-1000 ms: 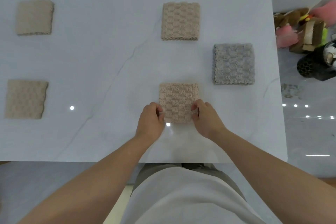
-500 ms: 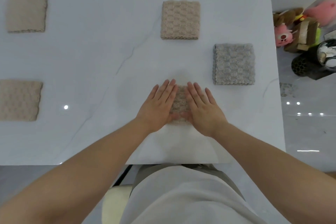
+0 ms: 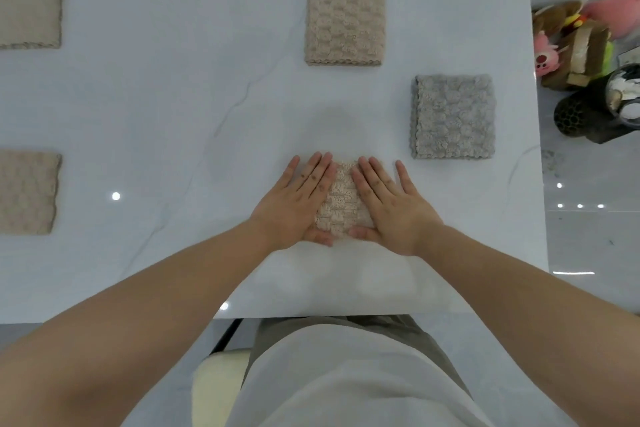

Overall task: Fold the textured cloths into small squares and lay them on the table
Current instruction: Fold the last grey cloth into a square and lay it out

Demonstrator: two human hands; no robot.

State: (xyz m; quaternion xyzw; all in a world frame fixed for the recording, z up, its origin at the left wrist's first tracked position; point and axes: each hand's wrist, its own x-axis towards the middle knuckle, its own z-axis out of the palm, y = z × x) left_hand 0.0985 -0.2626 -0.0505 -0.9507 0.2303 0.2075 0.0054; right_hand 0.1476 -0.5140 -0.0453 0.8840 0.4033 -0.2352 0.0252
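Both flat: left hand (image 3: 294,206) and right hand (image 3: 391,206) press beige bumpy folded cloth (image 3: 343,204), small square, on table (image 3: 173,97).

Five textured cloths, all folded to small squares, flat on the white table (image 3: 173,97). Centre beige cloth (image 3: 341,204): lower centre of frame, only a middle strip visible, with the left hand (image 3: 294,204) and right hand (image 3: 391,208) lying flat on it. Upper beige cloth (image 3: 345,23): top centre, scalloped edge along its lower side. Grey cloth (image 3: 453,117): right of centre, scalloped edge on its left. Upper-left beige cloth (image 3: 29,9) and mid-left beige cloth (image 3: 27,192): cut by the left frame edge.
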